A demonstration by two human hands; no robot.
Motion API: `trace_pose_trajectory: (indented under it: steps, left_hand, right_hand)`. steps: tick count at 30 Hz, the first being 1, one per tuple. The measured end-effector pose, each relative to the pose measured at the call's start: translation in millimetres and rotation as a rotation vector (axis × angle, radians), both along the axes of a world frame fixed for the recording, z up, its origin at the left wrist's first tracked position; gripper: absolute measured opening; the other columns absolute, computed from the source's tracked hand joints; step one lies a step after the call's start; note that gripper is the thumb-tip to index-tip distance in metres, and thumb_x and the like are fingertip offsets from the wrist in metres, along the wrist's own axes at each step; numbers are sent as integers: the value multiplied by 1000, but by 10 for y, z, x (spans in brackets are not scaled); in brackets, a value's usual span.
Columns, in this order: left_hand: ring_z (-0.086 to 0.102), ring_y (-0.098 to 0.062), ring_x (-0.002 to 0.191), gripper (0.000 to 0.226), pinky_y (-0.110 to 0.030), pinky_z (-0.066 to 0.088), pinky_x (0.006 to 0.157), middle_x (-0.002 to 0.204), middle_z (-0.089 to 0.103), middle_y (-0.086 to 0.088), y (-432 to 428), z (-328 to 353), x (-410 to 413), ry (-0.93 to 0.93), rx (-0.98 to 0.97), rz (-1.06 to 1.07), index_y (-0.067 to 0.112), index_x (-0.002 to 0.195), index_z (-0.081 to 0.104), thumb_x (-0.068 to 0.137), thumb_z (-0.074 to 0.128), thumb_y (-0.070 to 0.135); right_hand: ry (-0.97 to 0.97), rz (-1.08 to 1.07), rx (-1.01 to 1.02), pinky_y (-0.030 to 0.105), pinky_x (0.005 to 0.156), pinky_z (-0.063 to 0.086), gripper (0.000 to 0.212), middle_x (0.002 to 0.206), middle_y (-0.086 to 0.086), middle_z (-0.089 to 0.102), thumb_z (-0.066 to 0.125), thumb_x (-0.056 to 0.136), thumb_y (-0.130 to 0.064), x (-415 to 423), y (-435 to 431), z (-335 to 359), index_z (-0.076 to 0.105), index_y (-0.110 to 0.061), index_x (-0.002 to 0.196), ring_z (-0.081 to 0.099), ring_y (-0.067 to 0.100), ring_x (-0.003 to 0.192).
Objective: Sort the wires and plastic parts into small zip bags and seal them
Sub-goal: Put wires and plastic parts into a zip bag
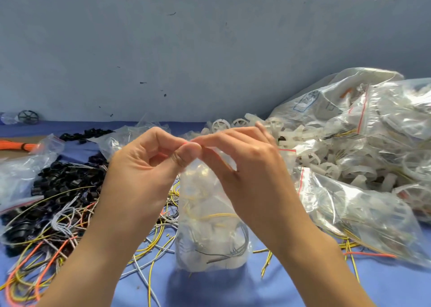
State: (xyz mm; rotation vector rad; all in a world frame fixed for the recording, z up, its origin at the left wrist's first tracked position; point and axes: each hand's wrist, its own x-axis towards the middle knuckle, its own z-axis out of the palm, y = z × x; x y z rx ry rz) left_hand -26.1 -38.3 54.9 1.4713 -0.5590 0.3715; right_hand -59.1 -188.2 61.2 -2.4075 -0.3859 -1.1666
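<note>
Blue cloth (210, 290) covers the bench below a grey-blue wall. At centre I hold a small zip bag (210, 225) upright over the cloth, with wires and white plastic parts inside. My left hand (140, 171) and right hand (245, 166) both pinch its red-edged mouth, fingertips meeting. I judge this to be the sealing step, though my fingers hide the strip, so it may be only partly closed. Next comes firm pressing along the strip, end to end.
</note>
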Motion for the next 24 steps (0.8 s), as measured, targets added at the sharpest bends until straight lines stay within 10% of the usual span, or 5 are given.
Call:
trace_pose_trajectory:
  steps: [8,13,24]
  left_hand:
    - [56,-13,74,11,-33,54,81,75,67,6,-29,-65,7,47,-80,-91,29,85,76,81,67,27]
    - [62,2,71,16,-10,49,68,79,73,13,-108,-122,24,30,-119,97,26,79,74,90,64,19]
    - [57,7,68,19,-8,45,66,73,68,22,208,-120,233,35,-205,336,27,81,69,94,61,16]
  right_hand:
    - [5,70,64,44,87,46,16,93,-8,68,58,97,-34,20,53,-28,69,-23,100,61,21,88]
    - [-7,-1,7,39,93,41,18,92,-11,65,53,99,-37,14,122,-64,68,-27,101,59,18,89]
    - [-98,-57,-3,44,85,46,18,86,-10,66,57,96,-37,32,-128,-98,72,-26,94,55,21,84]
